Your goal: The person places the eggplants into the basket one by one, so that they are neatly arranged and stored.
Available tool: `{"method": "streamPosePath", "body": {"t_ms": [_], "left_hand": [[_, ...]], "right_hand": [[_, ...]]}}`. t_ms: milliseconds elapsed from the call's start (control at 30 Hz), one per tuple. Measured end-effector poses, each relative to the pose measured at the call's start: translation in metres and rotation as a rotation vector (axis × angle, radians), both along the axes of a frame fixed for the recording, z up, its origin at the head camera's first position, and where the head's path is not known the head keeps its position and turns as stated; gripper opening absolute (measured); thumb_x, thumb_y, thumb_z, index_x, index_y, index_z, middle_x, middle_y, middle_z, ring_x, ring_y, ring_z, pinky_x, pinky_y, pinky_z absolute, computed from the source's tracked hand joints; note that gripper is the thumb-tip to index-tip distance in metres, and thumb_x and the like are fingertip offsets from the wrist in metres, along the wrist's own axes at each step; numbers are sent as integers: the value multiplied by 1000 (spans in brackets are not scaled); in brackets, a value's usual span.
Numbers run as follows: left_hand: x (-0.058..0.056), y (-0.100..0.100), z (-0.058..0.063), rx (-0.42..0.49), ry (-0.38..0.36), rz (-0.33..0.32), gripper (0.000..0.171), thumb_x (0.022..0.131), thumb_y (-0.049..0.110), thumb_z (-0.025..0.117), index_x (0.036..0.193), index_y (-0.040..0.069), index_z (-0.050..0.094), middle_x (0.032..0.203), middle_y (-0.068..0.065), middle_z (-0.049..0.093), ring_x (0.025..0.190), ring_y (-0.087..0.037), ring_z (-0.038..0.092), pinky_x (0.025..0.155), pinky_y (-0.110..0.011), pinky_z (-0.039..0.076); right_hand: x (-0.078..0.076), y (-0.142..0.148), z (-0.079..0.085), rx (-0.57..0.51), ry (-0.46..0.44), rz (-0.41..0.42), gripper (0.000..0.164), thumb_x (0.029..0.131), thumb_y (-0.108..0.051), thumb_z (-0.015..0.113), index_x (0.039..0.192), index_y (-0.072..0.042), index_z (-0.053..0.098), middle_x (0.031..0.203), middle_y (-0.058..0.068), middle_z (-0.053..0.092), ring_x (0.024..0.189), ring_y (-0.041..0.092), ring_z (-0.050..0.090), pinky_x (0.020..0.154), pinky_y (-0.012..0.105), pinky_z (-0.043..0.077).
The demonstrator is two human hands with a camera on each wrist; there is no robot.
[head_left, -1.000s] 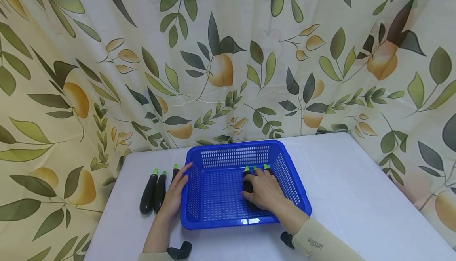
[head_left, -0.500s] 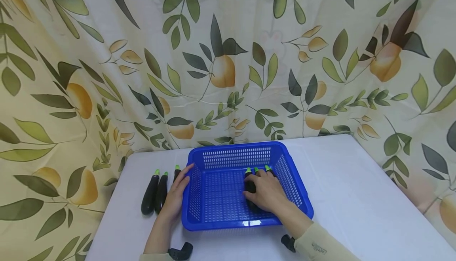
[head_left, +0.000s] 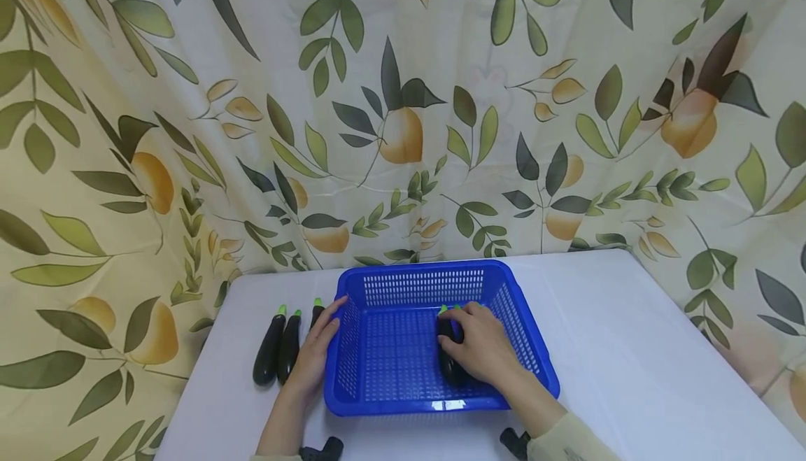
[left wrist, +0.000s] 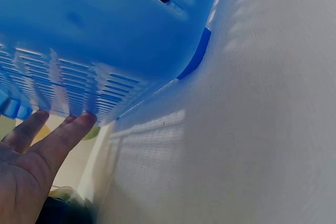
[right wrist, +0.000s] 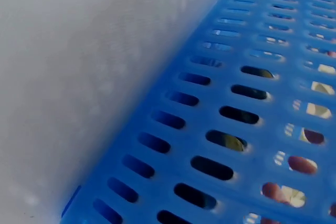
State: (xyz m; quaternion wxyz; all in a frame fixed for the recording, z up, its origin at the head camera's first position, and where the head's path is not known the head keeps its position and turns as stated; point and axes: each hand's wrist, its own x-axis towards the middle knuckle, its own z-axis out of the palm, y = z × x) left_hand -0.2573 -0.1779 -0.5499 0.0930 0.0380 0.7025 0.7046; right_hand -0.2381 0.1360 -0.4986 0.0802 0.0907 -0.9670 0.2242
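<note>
A blue slotted plastic basket [head_left: 378, 409] stands on the table, with several dark eggplants along its right side. Inside it, my right hand [head_left: 483, 343] grips the leftmost eggplant [head_left: 450, 369], thumb on its left side; the hand covers most of the others, leaving green tips showing. My left hand [head_left: 310, 362] rests against the basket's left wall with fingers extended, fingertips at the rim. In the left wrist view, the fingers [left wrist: 68, 136] touch the slotted wall. Through the slots of the basket wall [right wrist: 173, 145], the right wrist view shows dark eggplant skin and bits of fingers.
Left of the basket, two eggplants [head_left: 269, 350] lie side by side on the white-covered table [head_left: 630, 349]. A third eggplant [head_left: 317, 311] is partly hidden behind the left hand. A patterned curtain [head_left: 403, 188] hangs behind the table.
The head view has tilted slightly, so everything sits lower in it. My right hand has shifted over the eggplants, covering more of the right ones. My left hand keeps its place on the basket.
</note>
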Motion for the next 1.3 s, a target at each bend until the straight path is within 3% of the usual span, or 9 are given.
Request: {"method": "streamPosePath", "body": {"t_ms": [300, 600, 900, 1067, 1300], "left_hand": [[0, -1, 1, 22, -5, 0, 43, 111, 45, 38, 154, 43, 44, 174, 4, 18, 163, -33, 5, 126, -70, 5], [-1, 1, 0, 16, -6, 5, 44, 111, 46, 38, 154, 42, 44, 174, 4, 19, 163, -33, 7, 126, -70, 6], [-4, 0, -1, 32, -17, 5, 45, 110, 46, 40, 155, 41, 44, 174, 3, 19, 163, -35, 9, 125, -71, 9], [-4, 0, -2, 23, -19, 9, 44, 110, 46, 40, 154, 41, 45, 174, 2, 19, 163, -35, 8, 125, -72, 8], [-4, 0, -1, 25, -16, 10, 43, 111, 45, 40, 154, 41, 45, 174, 3, 20, 163, -34, 9, 126, -70, 8]], "right_hand": [[-2, 9, 10, -93, 3, -8, 35, 90, -29, 80, 123, -19, 75, 117, 8, 69, 102, 24, 59, 85, 44, 54], [2, 29, 20, -121, 20, -7, 37, 92, -26, 79, 127, -18, 73, 120, 11, 68, 104, 29, 62, 85, 48, 59], [7, 51, 28, -101, 101, -47, 37, 93, -24, 77, 128, -16, 73, 123, 15, 66, 115, 36, 60, 94, 62, 55], [8, 63, 28, -102, 149, -85, 35, 93, -21, 76, 126, -12, 73, 129, 21, 63, 116, 40, 55, 91, 62, 54], [10, 80, 27, -124, 118, -125, 38, 95, -21, 73, 131, -10, 70, 139, 27, 55, 123, 47, 49, 94, 69, 49]]}}
